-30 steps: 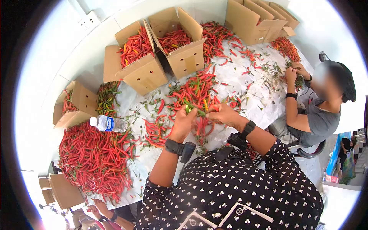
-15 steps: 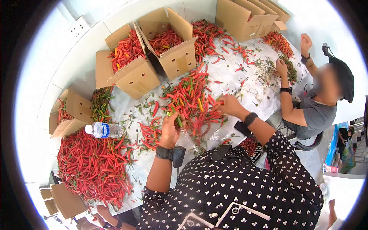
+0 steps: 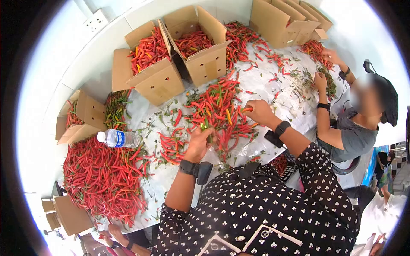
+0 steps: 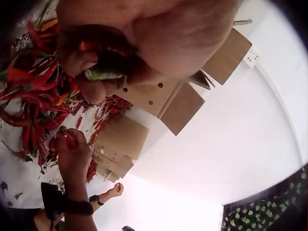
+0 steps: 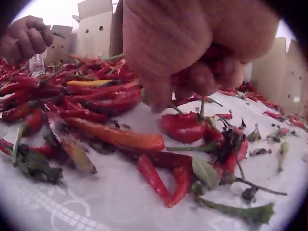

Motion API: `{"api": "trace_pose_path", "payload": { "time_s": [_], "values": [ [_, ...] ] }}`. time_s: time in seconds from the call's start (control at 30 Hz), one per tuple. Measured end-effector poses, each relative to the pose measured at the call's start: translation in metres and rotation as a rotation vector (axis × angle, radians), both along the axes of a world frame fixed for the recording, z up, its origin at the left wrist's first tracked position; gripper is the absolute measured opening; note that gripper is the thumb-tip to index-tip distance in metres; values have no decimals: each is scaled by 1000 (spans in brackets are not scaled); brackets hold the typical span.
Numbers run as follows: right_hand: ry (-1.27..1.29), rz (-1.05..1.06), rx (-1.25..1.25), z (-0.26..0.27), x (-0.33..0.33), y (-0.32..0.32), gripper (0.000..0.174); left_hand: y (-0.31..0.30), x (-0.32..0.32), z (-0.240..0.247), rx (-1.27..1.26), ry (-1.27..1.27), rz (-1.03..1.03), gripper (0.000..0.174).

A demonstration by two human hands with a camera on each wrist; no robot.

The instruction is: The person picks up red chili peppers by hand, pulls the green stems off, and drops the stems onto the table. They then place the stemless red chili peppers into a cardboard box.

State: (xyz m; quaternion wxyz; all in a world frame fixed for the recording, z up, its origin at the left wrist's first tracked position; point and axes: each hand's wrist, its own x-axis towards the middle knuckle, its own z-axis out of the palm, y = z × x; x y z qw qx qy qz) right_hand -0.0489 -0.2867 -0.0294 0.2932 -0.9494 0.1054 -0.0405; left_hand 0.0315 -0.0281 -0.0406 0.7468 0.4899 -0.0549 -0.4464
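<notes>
In the head view the left hand curls round a few green chillies at the near left side of a loose heap of red chillies. The left wrist view shows a green chilli and a red one inside its curled fingers. Right of the heap, the right hand holds a red-orange chilli at its fingertips. Seen from the right wrist, that hand has red chillies in its curled fingers, just above chillies and loose stems on the table.
Cardboard boxes of chillies stand along the back. A plastic bottle lies beside a big red pile at left. Another person sits at the right among chillies and stems. A dark crate is below the table's near edge.
The hands were together at the heap a second ago; the right hand has moved away to the right and now has a chilli at its fingertips. The left still grips green chillies.
</notes>
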Motion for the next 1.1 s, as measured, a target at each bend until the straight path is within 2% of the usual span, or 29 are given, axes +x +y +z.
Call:
{"api": "trace_pose_path", "payload": {
  "time_s": [0.03,0.1,0.2,0.37,0.43,0.47,0.53,0.57,0.67,0.7,0.77,0.8,0.83,0.9,0.93,0.97,1.03,1.1],
  "values": [
    [4,5,3,10,-1,14,18,-2,-1,2,26,-77,-17,9],
    [-65,23,277,27,0,45,22,-8,-4,9,56,-154,-28,10],
    [-45,73,403,25,4,73,24,-22,-15,15,97,-298,102,17],
    [3,162,319,28,8,85,23,-6,-11,9,293,-469,-32,17],
    [-24,275,301,35,7,86,20,-2,-13,8,157,-235,19,12],
    [-23,279,303,35,7,86,20,1,-14,9,158,-234,23,12],
    [-17,364,467,35,6,85,19,2,-16,22,-73,109,67,7],
    [-15,366,467,34,4,85,19,5,-14,16,-74,110,70,7],
    [251,809,504,35,-2,89,21,17,-1,3,-225,164,35,13],
    [251,811,500,35,0,87,21,20,2,3,-228,163,37,13],
    [262,760,199,32,5,81,22,28,7,-2,-157,268,167,11],
    [206,561,279,31,11,75,21,32,11,-13,-219,221,121,10],
    [63,415,257,20,25,67,20,34,11,-15,-220,222,125,10],
    [-128,200,177,19,52,51,18,36,9,-17,-116,293,235,13],
    [-178,213,-36,17,65,41,24,36,9,-14,-116,291,240,13],
    [-179,216,-35,12,74,35,24,35,8,-10,-74,274,237,13],
    [-157,149,-334,7,86,29,29,35,7,-7,-35,256,235,13],
    [-100,141,-339,5,92,27,32,34,8,-4,-61,242,173,11]
  ]
}}
